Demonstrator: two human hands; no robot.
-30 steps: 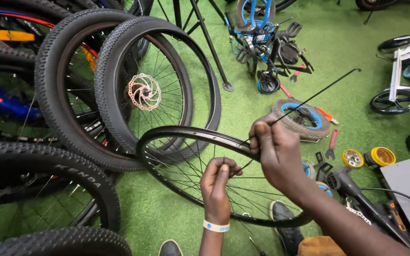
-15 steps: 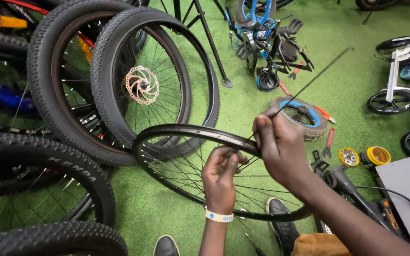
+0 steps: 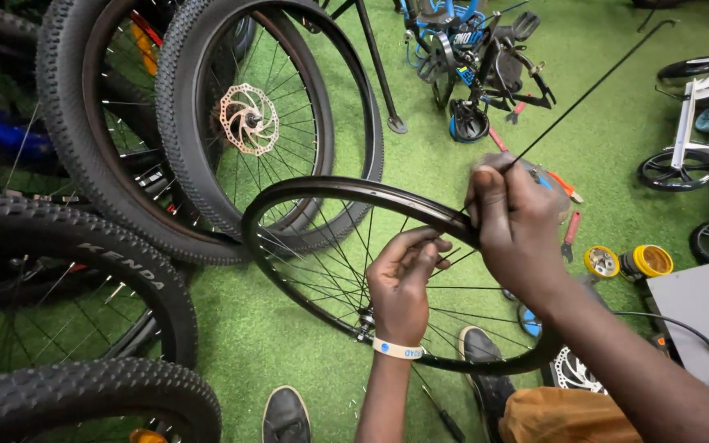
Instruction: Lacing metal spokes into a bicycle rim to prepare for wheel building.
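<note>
While the bare black rim [image 3: 346,194] stands almost upright between the person's knees, both hands work at its upper right part. The right hand [image 3: 512,221] rests on the rim's edge, and its fingers are pinched together on a long thin black spoke [image 3: 592,89] which rises steeply toward the upper right — probably held so because the spoke must go through a hole in the rim. The left hand [image 3: 400,283] is inside the wheel, among the other spokes [image 3: 322,262]; its fingers curl upward near the rim, but whether they close on something I cannot tell. A pale wristband [image 3: 398,349] sits on this wrist.

The rim is smooth metal with no tyre, and its thin straight spokes meet at a hub [image 3: 364,324] low in the wheel. Behind it lean two complete wheels with thick knobby rubber tyres [image 3: 178,123]; one carries a shiny perforated brake disc [image 3: 249,119]. The floor is green artificial grass [image 3: 420,139], rough and short. On it, right of the hands, lie two small yellow round containers [image 3: 627,262] and a red-handled tool [image 3: 571,234] — all near enough to reach.
</note>
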